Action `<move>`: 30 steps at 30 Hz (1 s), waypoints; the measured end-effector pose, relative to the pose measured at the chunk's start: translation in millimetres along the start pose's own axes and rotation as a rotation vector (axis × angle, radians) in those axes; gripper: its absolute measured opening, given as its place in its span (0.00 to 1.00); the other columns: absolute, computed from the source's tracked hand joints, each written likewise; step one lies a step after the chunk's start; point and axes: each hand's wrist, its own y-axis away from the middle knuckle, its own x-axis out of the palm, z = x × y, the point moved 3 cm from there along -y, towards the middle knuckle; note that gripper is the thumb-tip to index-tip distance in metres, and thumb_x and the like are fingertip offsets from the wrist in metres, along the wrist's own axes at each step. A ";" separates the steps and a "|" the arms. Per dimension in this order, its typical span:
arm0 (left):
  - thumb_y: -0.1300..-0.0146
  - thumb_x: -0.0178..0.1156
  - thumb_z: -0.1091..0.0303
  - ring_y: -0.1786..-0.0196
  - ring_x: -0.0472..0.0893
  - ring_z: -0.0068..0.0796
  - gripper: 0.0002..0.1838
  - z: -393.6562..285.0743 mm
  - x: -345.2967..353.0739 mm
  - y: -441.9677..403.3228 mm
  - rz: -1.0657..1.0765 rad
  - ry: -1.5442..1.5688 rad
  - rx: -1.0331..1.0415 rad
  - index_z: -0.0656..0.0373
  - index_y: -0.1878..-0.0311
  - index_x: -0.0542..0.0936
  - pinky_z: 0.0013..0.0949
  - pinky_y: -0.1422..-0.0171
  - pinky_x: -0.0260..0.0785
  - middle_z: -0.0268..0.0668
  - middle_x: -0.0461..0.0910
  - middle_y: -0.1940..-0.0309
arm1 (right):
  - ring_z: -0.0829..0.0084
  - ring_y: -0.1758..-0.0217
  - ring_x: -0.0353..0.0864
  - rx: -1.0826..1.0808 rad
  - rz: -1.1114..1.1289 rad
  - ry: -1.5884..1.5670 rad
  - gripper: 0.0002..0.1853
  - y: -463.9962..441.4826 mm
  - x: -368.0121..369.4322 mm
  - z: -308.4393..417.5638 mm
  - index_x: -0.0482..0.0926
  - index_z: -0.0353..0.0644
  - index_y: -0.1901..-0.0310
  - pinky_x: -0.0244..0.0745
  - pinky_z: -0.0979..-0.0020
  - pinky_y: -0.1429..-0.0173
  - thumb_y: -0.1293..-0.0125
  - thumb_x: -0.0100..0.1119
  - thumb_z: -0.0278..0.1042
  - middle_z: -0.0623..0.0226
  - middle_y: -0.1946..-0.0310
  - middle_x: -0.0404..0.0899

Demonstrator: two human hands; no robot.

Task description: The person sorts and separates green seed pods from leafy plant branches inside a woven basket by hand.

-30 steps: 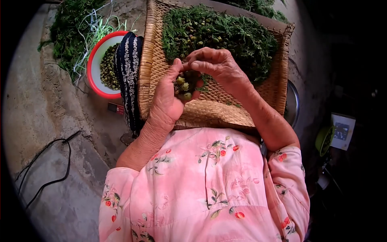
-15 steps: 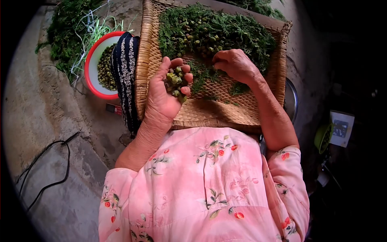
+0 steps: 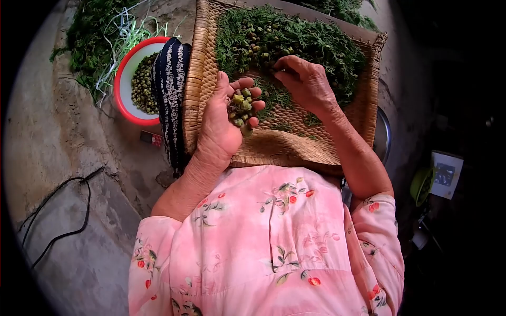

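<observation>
My left hand [image 3: 221, 118] is turned palm up over the left side of a woven basket tray [image 3: 295, 145], its fingers curled round a small heap of green seed cones [image 3: 241, 108]. Over the tray's middle, my right hand [image 3: 305, 79] has thumb and forefinger brought together at the near edge of the greenery; whatever lies between the fingertips is too small to make out. Feathery green sprigs [image 3: 332, 45] mixed with more cones fill the far part of the tray. A few loose sprigs lie nearer, below my right hand.
Left of the tray stands a red-rimmed white bowl [image 3: 120, 89] holding many cones. Dark patterned cloth [image 3: 171, 95] hangs between bowl and tray. A black cable [image 3: 87, 210] runs over the floor at left. At right are a green basket [image 3: 421, 184] and a white box [image 3: 447, 174].
My right hand has moved slightly up toward the heap of sprigs and cones. My left hand still cradles its cones. The whole view has shifted a little.
</observation>
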 end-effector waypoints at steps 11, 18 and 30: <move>0.33 0.42 0.40 0.70 0.78 0.25 0.26 1.9 7.2 -0.9 0.097 0.026 -0.036 0.53 0.54 0.75 0.26 0.77 0.67 0.32 0.79 0.67 | 0.76 0.67 0.80 -0.015 0.111 -0.763 0.13 6.0 -4.0 49.8 0.79 0.36 0.58 0.77 0.73 0.63 0.38 0.61 0.37 0.66 0.69 0.82; 0.32 0.47 0.49 0.66 0.77 0.29 0.19 -1.8 -5.0 -5.6 0.140 0.248 -0.020 0.55 0.54 0.76 0.26 0.77 0.65 0.36 0.78 0.63 | 0.76 0.70 0.79 0.126 0.023 -0.051 0.07 -5.4 11.6 -39.9 0.78 0.37 0.60 0.74 0.73 0.65 0.40 0.59 0.26 0.67 0.72 0.79; 0.33 0.51 0.51 0.66 0.77 0.28 0.17 -4.7 -6.4 -3.2 0.061 0.217 0.013 0.55 0.55 0.76 0.26 0.76 0.66 0.36 0.79 0.64 | 0.54 0.62 0.77 -0.079 0.326 0.311 0.08 8.6 51.7 -21.4 0.74 0.39 0.65 0.74 0.59 0.59 0.49 0.57 0.26 0.56 0.67 0.76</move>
